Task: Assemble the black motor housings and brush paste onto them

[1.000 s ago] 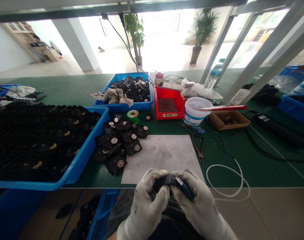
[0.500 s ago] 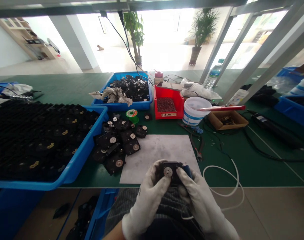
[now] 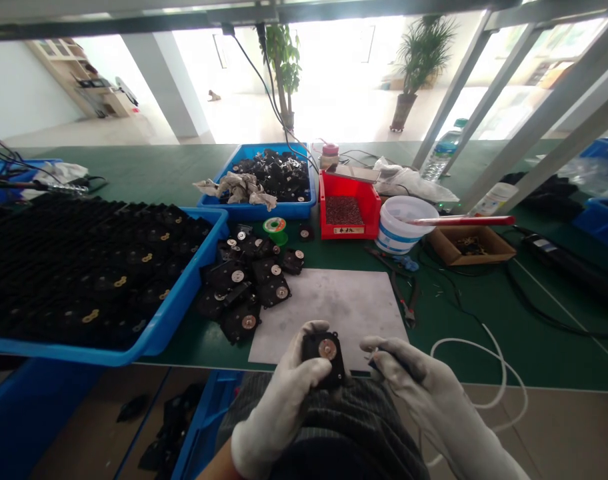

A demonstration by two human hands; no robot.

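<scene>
My left hand [image 3: 294,393], in a white glove, grips a flat black housing [image 3: 336,360] with a round metal disc on its face, thumb in front and fingers behind. The housing is tilted above the table's front edge. To its right, apart from it, my gloved right hand [image 3: 414,373] is closed around a small dark object with a light tip; the fingers mostly hide it, and its kind cannot be made out. A white sheet [image 3: 339,300] lies just beyond both hands. Several similar black housings [image 3: 241,320] are heaped at the sheet's left edge.
A blue tray [image 3: 184,287] of stacked black parts fills the left. Farther back are another blue bin [image 3: 264,211], a green spool [image 3: 275,231], a red bin [image 3: 349,231] and a white bucket [image 3: 403,237]. Pliers [image 3: 410,300] and a white hose [image 3: 499,353] are at right.
My right hand has left the housing and moved right, closed on the small dark object. The housing has turned in my left hand. The whole view has shifted slightly.
</scene>
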